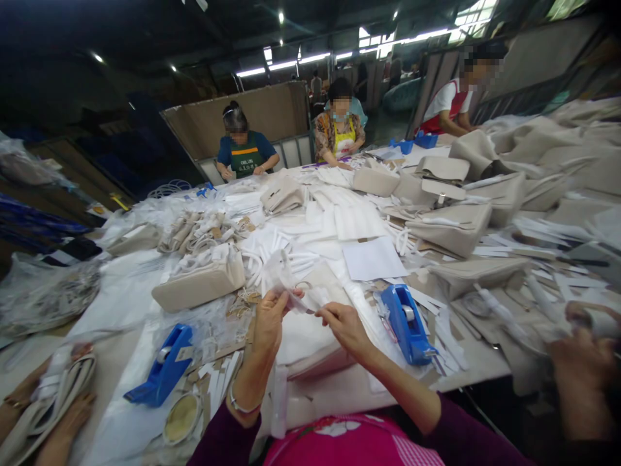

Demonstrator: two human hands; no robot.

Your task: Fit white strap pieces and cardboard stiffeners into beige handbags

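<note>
My left hand [270,320] is raised over the near middle of the table, its fingers closed on a piece of white translucent wrapping [278,270] that sticks up above them. Close by on the right, my right hand [345,329] has thumb and fingers pinched at the end of a thin strip that runs between the two hands. What this strip is made of is too small to tell. Below both hands lies a beige bag [323,364], partly covered with white foam sheet. A blue tape dispenser [407,323] stands to the right and another blue tape dispenser [165,364] to the left.
A beige bag [201,285] lies left of centre, and more beige bags [453,226] pile up at right. White foam sheets [359,222] and a white paper [373,259] cover the middle. A tape roll [182,418] is near. Co-workers' hands [72,414] work at both sides; others sit opposite.
</note>
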